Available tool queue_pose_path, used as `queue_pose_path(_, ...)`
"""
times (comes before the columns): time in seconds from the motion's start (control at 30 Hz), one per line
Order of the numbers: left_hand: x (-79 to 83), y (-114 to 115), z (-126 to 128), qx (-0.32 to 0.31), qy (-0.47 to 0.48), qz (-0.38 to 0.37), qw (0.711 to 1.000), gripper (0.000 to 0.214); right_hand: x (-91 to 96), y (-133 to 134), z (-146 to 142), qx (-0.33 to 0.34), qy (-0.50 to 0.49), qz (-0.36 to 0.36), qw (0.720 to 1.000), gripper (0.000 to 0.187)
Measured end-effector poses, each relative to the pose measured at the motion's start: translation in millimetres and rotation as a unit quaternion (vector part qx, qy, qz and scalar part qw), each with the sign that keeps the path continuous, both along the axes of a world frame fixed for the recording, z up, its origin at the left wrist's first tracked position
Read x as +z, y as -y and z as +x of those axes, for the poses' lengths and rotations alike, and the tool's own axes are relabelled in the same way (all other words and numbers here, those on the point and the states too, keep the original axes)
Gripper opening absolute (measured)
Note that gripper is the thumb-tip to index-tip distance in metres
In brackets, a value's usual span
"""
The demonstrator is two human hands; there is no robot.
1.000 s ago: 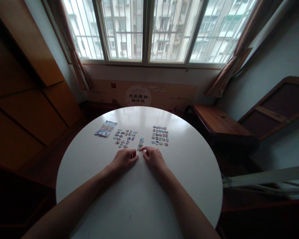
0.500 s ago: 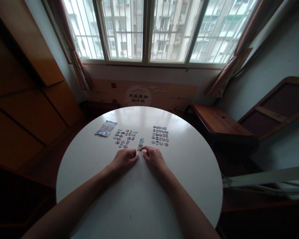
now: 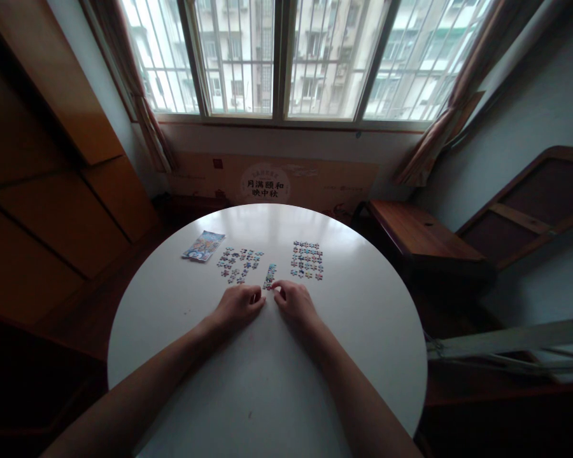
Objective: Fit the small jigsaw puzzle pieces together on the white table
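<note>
A narrow strip of joined jigsaw pieces point(image 3: 269, 277) lies on the white round table point(image 3: 267, 394), between and just beyond my hands. My right hand point(image 3: 293, 300) rests to its right, the index fingertip at the strip's near end. Its thumb and index finger are apart with nothing visible between them; the other fingers curl under. My left hand point(image 3: 240, 301) rests on the table to the left, fingers curled in and thumb close to them. Whatever it may hold is hidden. Loose jigsaw pieces point(image 3: 239, 273) spread beyond my left hand. More jigsaw pieces point(image 3: 307, 260) sit in rows beyond my right hand.
A colourful picture sheet point(image 3: 204, 245) lies at the table's far left. Past the far edge stands a printed cardboard panel point(image 3: 315, 172) under the barred window point(image 3: 277, 60). A wooden bench point(image 3: 417, 232) is at the right, orange cabinets point(image 3: 57, 210) at the left.
My right index fingertip has shifted slightly right along the near end of the strip. My left hand and the other pieces look unmoved.
</note>
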State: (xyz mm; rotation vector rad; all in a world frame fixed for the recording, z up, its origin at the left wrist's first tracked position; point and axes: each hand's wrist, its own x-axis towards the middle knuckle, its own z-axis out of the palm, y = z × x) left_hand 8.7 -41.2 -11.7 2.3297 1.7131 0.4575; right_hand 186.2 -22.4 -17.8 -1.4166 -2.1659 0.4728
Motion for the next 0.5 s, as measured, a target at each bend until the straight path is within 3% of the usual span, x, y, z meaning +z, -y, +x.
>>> queue_pose_path(0.33,0.5,0.1,-1.0,-0.007,0.002,0.001,1.0,0.024,1.4,0.7,0.3,0.008,0.019,0.007,1.0,0.031)
queue_pose_path(0.5,0.6,0.1,-1.0,-0.006,0.003,-0.001,1.0,0.025,1.5,0.2,1.0,0.02,0.026,0.012,0.999,0.027)
